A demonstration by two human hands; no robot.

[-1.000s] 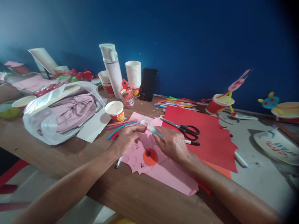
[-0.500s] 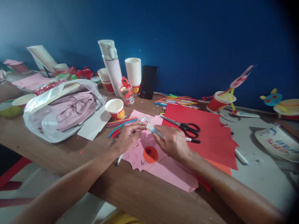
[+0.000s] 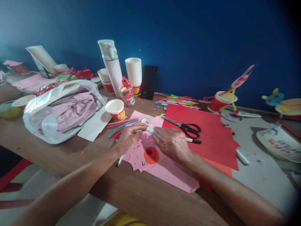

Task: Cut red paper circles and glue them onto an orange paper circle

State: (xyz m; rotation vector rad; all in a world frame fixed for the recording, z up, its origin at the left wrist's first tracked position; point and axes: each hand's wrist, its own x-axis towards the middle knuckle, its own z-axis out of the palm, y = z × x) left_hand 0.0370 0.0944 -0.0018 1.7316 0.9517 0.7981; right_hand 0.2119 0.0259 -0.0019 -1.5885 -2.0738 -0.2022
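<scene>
My right hand (image 3: 175,142) is closed around a white tube with blue print (image 3: 155,133), which looks like glue and lies aslant over pink paper (image 3: 175,175). At the tube's tip, the fingers of my left hand (image 3: 130,136) are pinched together; what is between them is too small to make out. Below both hands, an orange circle with a dark mark (image 3: 151,155) lies on the pink paper, beside a jagged edge and some black marks. A clear round ring, perhaps tape (image 3: 147,121), sits just beyond my fingertips. Black-handled scissors (image 3: 188,128) rest on red paper (image 3: 211,141) to the right.
A paper cup (image 3: 115,110) and pipe cleaners (image 3: 123,125) stand and lie left of the paper. Farther back are a white flask (image 3: 113,69), stacked cups (image 3: 134,73), a phone (image 3: 149,82) and more pipe cleaners (image 3: 176,101). A plastic bag with cloth (image 3: 63,113) fills the left.
Almost nothing differs. The tube in my right hand is tilted very slightly, and the whole view has shifted a little.
</scene>
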